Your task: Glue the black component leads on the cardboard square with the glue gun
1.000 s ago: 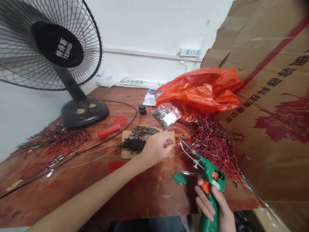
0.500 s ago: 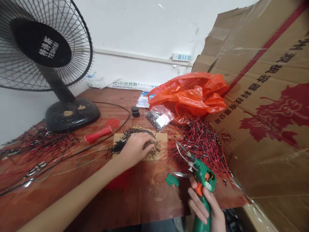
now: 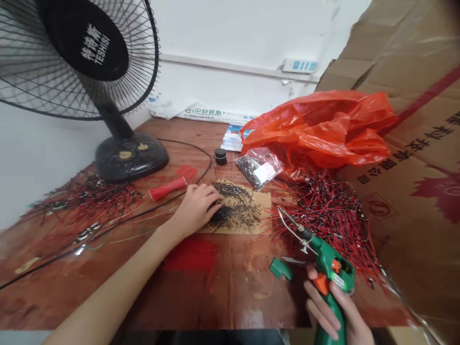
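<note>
My right hand (image 3: 334, 306) grips the green handle of a soldering gun (image 3: 328, 263) with an orange trigger; its metal tip and bent feed tube point up and left. My left hand (image 3: 197, 208) rests at the left side of a cardboard piece (image 3: 264, 225), fingers loosely bent and the thumb apart. It touches a heap of short black wires (image 3: 237, 208) spread over the cardboard. Between thumb and fingers I see nothing held, though the underside of the hand is hidden. Red wires (image 3: 194, 254) lie in a flat row below my left forearm and hand.
A tangle of red and black wires (image 3: 330, 211) lies at the right, below an orange plastic bag (image 3: 323, 129). A green plastic piece (image 3: 281, 268) sits near the gun. A fan (image 3: 131, 155) stands left, its cable crossing the table. A large carton (image 3: 413, 230) borders the right.
The view has shifted, so things sit further right. My left hand has moved left across the cardboard, uncovering more black wires. My right hand still holds the soldering gun.
</note>
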Action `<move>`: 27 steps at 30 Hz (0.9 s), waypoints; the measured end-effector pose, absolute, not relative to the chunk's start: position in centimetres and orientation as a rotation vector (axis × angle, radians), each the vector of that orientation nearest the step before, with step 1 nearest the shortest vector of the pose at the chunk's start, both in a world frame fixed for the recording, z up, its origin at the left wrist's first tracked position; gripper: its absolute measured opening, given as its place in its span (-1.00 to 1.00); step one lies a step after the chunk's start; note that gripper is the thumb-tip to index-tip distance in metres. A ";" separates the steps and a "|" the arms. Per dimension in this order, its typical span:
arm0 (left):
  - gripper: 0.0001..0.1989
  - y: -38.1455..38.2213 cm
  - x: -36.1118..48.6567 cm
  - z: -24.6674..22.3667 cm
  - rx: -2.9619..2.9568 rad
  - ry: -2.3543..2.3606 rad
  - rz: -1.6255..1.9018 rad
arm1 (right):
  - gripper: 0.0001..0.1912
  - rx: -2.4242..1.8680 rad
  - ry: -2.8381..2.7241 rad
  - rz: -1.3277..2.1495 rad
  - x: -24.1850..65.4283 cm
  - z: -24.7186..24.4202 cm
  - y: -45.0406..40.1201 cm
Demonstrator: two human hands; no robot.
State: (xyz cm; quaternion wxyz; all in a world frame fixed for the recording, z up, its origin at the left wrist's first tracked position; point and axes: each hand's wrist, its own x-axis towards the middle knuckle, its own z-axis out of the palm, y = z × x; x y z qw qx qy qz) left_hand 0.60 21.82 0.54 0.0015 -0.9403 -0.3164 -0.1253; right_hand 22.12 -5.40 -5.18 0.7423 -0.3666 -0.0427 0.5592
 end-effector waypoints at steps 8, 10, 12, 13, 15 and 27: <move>-0.81 21.1 2.1 -0.6 -2.757 -1.193 -0.473 | -0.79 -0.821 -0.014 1.258 22.0 -5.1 -5.3; -0.80 21.0 2.2 -0.5 -2.768 -1.210 -0.479 | -0.79 -0.821 -0.018 1.269 22.0 -5.0 -5.3; -0.80 21.1 2.1 -0.3 -2.790 -1.230 -0.503 | -0.80 -0.823 -0.016 1.258 22.0 -5.0 -5.3; -0.80 21.1 2.1 -0.2 -2.806 -1.241 -0.524 | -0.80 -0.824 -0.012 1.251 22.0 -5.1 -5.4; -0.81 21.2 1.9 -0.1 -2.851 -1.273 -0.586 | -0.80 -0.819 -0.005 1.245 22.0 -5.1 -5.4; -0.82 20.9 1.4 1.9 -3.372 -1.178 -0.815 | -0.76 -0.827 -0.010 1.200 21.8 -4.7 -5.1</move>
